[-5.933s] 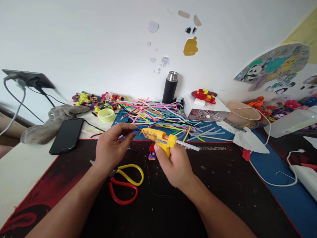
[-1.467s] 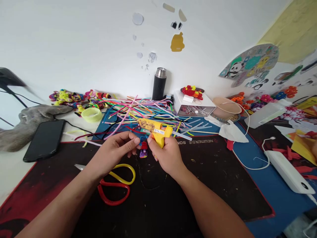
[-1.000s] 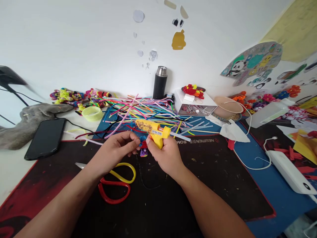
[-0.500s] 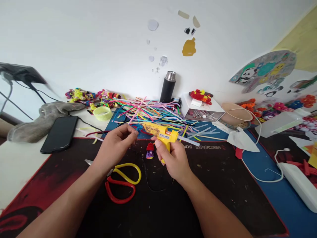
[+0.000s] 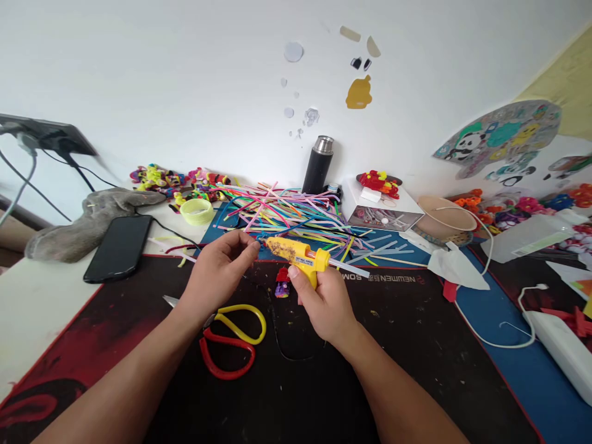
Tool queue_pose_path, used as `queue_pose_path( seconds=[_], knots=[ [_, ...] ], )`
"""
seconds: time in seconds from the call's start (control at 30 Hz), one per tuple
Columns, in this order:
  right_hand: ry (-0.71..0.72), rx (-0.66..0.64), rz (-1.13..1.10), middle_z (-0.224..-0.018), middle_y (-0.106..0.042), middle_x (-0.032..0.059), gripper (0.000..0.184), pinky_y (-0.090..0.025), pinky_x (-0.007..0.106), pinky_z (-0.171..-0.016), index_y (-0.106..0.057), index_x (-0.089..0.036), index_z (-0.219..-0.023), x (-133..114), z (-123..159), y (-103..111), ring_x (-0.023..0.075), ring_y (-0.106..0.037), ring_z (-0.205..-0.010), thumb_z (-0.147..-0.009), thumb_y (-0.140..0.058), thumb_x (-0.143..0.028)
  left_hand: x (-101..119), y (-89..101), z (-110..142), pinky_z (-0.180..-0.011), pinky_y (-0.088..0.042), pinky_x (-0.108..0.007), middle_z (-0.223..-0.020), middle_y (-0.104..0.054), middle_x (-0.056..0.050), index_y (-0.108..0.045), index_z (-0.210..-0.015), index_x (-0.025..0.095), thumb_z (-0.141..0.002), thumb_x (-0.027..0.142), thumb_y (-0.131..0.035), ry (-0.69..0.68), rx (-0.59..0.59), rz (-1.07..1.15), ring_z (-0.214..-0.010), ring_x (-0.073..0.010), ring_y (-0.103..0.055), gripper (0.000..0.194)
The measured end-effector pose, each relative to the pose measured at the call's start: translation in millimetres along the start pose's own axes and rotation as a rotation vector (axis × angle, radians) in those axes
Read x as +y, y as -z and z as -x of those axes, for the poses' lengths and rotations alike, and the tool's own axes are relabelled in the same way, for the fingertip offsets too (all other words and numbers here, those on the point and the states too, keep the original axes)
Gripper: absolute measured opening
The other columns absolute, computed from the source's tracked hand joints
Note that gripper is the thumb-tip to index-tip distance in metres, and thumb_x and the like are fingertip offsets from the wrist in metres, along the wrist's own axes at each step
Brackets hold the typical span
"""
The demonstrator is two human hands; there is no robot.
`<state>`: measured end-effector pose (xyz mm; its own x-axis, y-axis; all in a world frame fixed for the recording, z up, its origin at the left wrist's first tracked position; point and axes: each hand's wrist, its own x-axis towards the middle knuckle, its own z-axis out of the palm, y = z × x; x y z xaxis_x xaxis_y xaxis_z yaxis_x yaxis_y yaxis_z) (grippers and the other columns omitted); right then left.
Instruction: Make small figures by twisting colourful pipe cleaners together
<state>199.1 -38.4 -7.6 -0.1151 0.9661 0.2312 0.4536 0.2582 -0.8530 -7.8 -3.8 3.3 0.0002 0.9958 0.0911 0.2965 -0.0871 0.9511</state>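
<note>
My right hand [image 5: 326, 299] is wrapped round the grip of a yellow hot glue gun [image 5: 291, 253]. A clear glue stick [image 5: 349, 267] sticks out of its back end, and the stained nozzle end points left. Opposite the nozzle, my left hand [image 5: 222, 265] is closed in a pinch on a small blue pipe-cleaner piece [image 5: 261, 236], mostly hidden by the fingers. Whether nozzle and piece touch, I cannot tell. Below the gun, a small red and purple pipe-cleaner figure [image 5: 282, 283] lies on the black mat. Scissors [image 5: 240, 324] with one yellow and one red handle lie by my left forearm, which partly covers them.
Many coloured pipe cleaners [image 5: 277, 206] are heaped behind the mat [image 5: 416, 345]. A black thermos [image 5: 318, 165] and a white box [image 5: 383, 206] stand at the back. On the left are a phone [image 5: 118, 248] and a roll of pale green tape [image 5: 197, 211]. A thin black cord [image 5: 277, 336] crosses the mat.
The view has shifted slightly, so the surroundings appear a little further right. The glue gun has tilted a bit, its back end lower. Both hands keep their holds.
</note>
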Motion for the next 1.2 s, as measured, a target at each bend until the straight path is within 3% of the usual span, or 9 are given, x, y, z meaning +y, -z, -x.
queue_pose_path(
  seconds=[0.83,1.07,1.2],
  knots=[
    [0.032,-0.025,0.041,-0.052,-0.058,0.0011,0.042,-0.042,0.031,-0.057,-0.067,-0.023,-0.079,-5.3,0.8,1.7,0.0208,-0.059,-0.055,-0.106,-0.053,-0.052,1.5,-0.1,1.4,-0.063,-0.037,-0.03,-0.072,-0.058,0.003,-0.063,-0.083,0.022,-0.091,0.047,-0.07,-0.038,0.023,-0.049,-0.067,-0.0166,-0.05,0.027],
    [0.071,-0.005,0.063,-0.078,-0.074,0.007,0.036,-0.05,0.034,-0.071,-0.067,-0.022,-0.084,-6.2,-0.2,1.2,0.0232,-0.067,-0.072,-0.105,-0.054,-0.048,-0.7,0.3,0.7,-0.064,-0.038,-0.03,-0.073,-0.059,0.002,-0.063,-0.085,0.022,-0.092,0.048,-0.07,-0.03,0.029,-0.023,-0.068,-0.0173,-0.052,0.028],
    [0.074,-0.003,0.063,-0.075,-0.072,0.0067,0.036,-0.051,0.034,-0.071,-0.066,-0.022,-0.082,-6.9,-0.1,1.4,0.0229,-0.066,-0.07,-0.105,-0.054,-0.048,0.0,0.1,0.8,-0.063,-0.037,-0.029,-0.072,-0.058,0.003,-0.063,-0.084,0.022,-0.091,0.047,-0.07,-0.041,0.024,-0.048,-0.066,-0.0166,-0.05,0.027]
  ],
)
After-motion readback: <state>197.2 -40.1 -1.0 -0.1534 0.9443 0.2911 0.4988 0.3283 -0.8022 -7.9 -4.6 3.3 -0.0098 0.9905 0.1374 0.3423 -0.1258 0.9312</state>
